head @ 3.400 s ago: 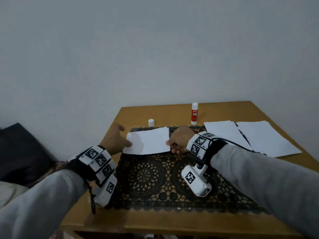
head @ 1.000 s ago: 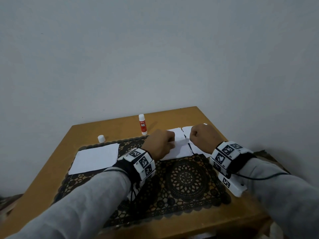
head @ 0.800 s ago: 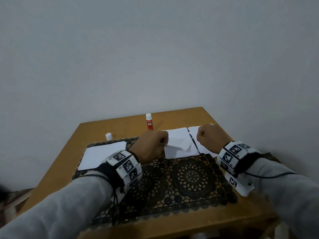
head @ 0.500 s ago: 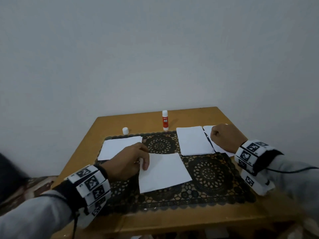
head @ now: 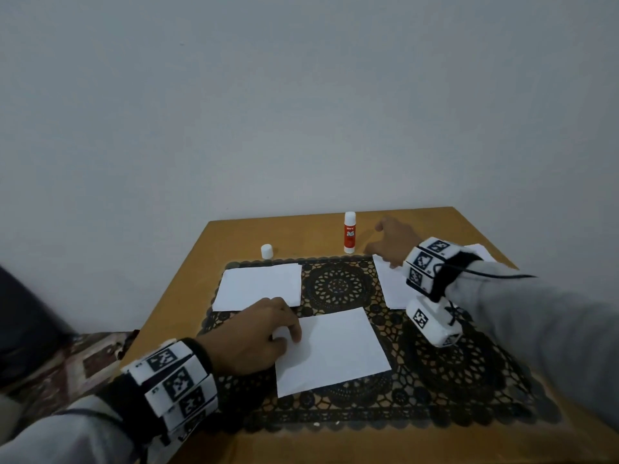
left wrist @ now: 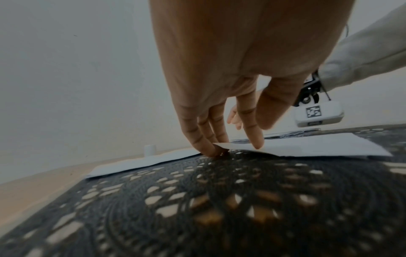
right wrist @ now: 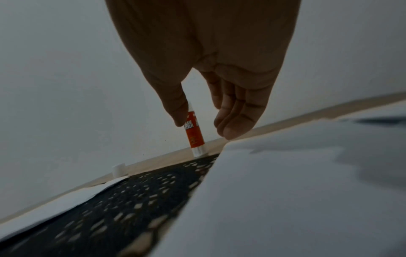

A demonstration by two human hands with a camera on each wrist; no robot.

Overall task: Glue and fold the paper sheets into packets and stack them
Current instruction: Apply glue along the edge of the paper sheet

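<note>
A blank white sheet (head: 335,349) lies flat on the near middle of the black lace mat (head: 452,373). My left hand (head: 291,333) presses its left corner with nearly straight fingers (left wrist: 256,139). The red glue stick (head: 349,232) stands uncapped behind the mat, and its white cap (head: 266,251) stands further left. My right hand (head: 375,239) hovers open just right of the glue stick (right wrist: 194,137), thumb and fingers spread, not touching it. A folded packet (head: 258,286) lies on the mat's far left. Loose sheets (head: 392,286) lie under my right wrist.
The wooden table (head: 234,236) stands against a plain wall, with its left and right edges close to the mat. A patterned rug and a dark object are on the floor at the left. Bare mat shows in front of the sheet.
My left hand drew one sheet off the right pile and set it down in the near middle of the mat. My right hand opened from a fist and moved toward the glue stick.
</note>
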